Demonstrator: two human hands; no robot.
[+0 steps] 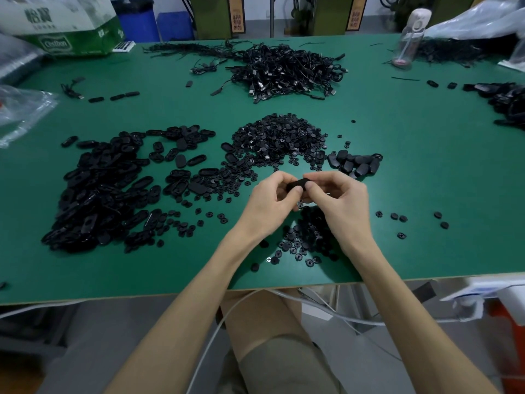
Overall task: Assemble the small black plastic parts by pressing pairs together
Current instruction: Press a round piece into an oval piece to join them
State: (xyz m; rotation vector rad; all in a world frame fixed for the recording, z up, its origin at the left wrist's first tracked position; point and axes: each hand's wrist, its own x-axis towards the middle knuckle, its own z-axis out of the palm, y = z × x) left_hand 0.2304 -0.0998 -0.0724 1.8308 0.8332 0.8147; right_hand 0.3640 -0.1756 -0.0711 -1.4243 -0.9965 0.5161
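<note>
Both hands meet above the green table (412,172), just in front of me. My left hand (270,203) and my right hand (338,200) pinch one small black oval part (297,184) between thumbs and fingertips. A broad heap of black oval shells (96,194) lies to the left. A mound of small round black discs (279,137) sits just beyond my hands. More discs (305,240) are scattered under my wrists. A small cluster of closed oval pieces (356,163) lies right of the disc mound.
A tangle of black cables (287,71) lies at the table's far middle, and another dark pile (508,100) at the right edge. A clear bottle (409,38) stands far right, a green-and-white box (65,27) far left, and a plastic bag (22,109) on the left.
</note>
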